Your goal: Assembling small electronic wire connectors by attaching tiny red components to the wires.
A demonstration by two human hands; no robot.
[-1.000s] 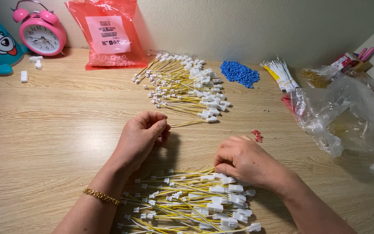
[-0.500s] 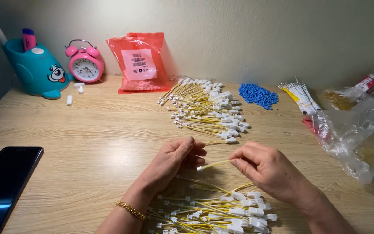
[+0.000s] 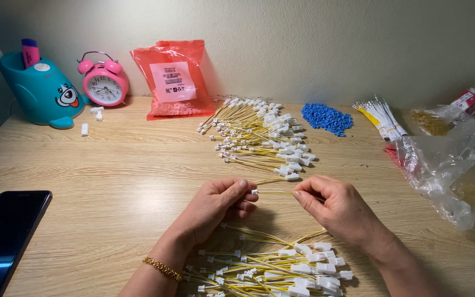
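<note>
While both hands hover low over the middle of the wooden table [image 3: 111, 165], they share one thin yellow wire [image 3: 273, 192] stretched level between them. The left hand [image 3: 218, 206] pinches the end with the small white plug between thumb and forefinger, the other fingers curled under. The right hand [image 3: 336, 206] pinches the far end of the same wire in its fingertips, the rest of the hand loosely folded. A gold bracelet [image 3: 162, 268] sits on the left wrist.

Just below the hands, at the near edge of the table, lies a loose heap of yellow wires [image 3: 270, 267] with white plugs, reaching under both wrists. A second, larger pile of wires [image 3: 259, 135] fans out just beyond the hands, its nearest plugs close to the held wire. That leaves only a narrow strip of bare wood between the two piles.

To the left the table is open up to a black phone [image 3: 6, 242] lying at the near left edge. Along the wall stand a teal pen holder [image 3: 39, 91], a pink alarm clock [image 3: 104, 83] and a red bag [image 3: 174, 77]. Behind the far pile is a small mound of blue beads [image 3: 326, 118], then a bundle of white and yellow wires [image 3: 380, 118]. Crumpled clear plastic bags [image 3: 457, 170] crowd the right edge, near the right hand.
</note>
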